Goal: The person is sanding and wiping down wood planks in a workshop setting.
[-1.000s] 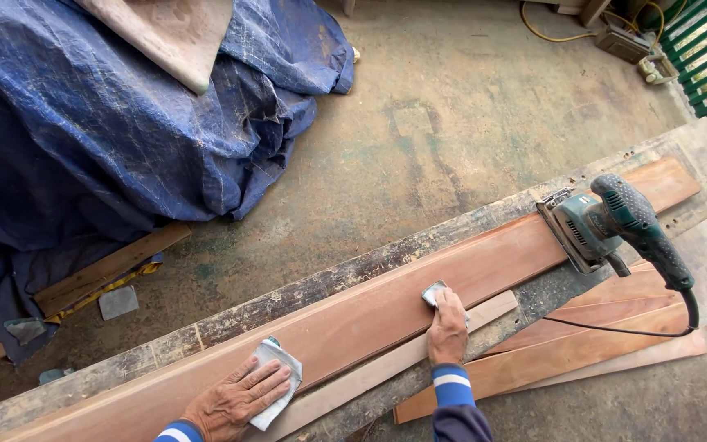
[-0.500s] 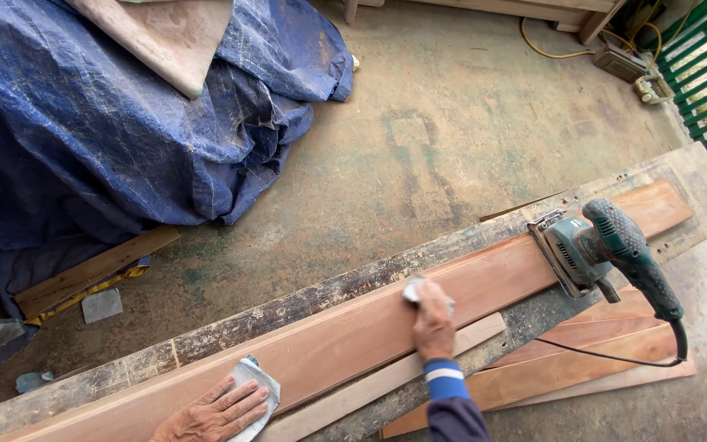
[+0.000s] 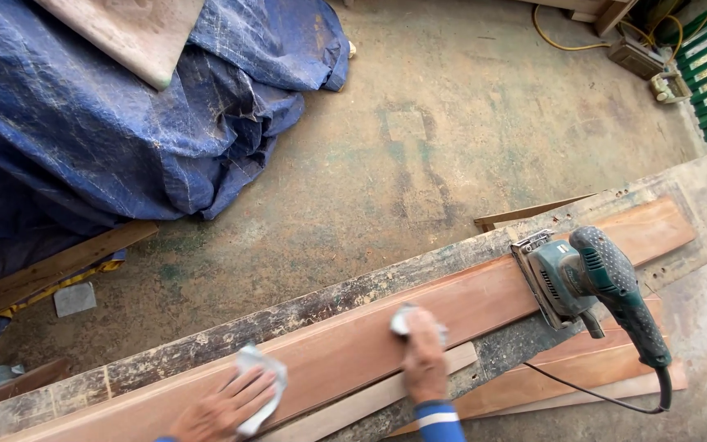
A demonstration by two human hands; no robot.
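The long board [image 3: 353, 344] is reddish wood, sanded smooth and matt, lying on a worktop [image 3: 288, 311] of rough, weathered timber flecked with old paint. The sander [image 3: 583, 278] has a teal plastic body, a dimpled rubbery handle and a dull metal base. The tarp [image 3: 108, 123] is creased blue woven plastic; the floor [image 3: 452, 123] is stained, rough concrete

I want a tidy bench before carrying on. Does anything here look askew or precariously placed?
The green power sander rests tilted on the reddish board, its handle hanging past the board's near edge and its cord trailing over loose boards below. Nothing looks spilled or broken.
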